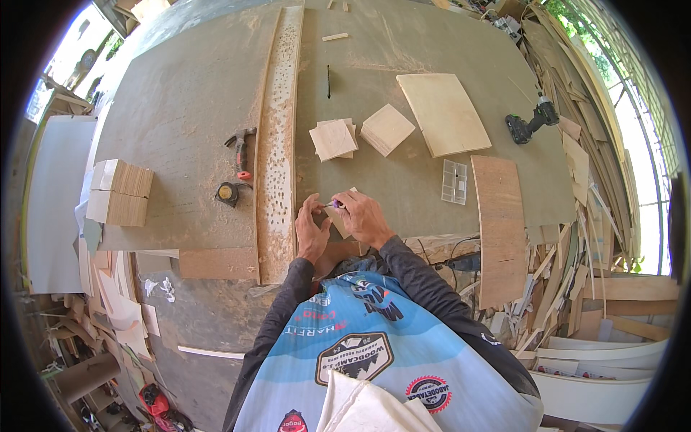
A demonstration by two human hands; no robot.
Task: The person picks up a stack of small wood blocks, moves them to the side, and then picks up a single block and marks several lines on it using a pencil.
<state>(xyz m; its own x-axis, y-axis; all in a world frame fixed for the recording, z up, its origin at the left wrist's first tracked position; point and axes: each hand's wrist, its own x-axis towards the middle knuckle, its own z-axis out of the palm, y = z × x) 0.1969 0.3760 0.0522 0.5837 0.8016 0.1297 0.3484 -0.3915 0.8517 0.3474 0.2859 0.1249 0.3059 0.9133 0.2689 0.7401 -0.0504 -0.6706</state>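
My left hand [312, 229] and my right hand [363, 219] meet near the table's front edge. Pinched in the right fingers is a small, thin thing with a purple part [337, 204]; its kind is too small to tell. Its slim, pale end reaches toward the left fingertips, which are closed close by it. What the left fingers grip, if anything, is hidden. Below the hands lies a small piece of light wood [338, 225], partly covered by them. Ahead of them sit two small stacks of square wooden pieces, the left stack [334, 140] and the right stack [387, 129].
A long board with many holes [277, 129] crosses the table. Left of it lie a hammer [241, 153], a tape measure [227, 193] and stacked wooden blocks [119, 193]. To the right are a wooden panel [443, 114], a clear compartment box [453, 181], an overhanging plank [499, 230] and a cordless drill [531, 122].
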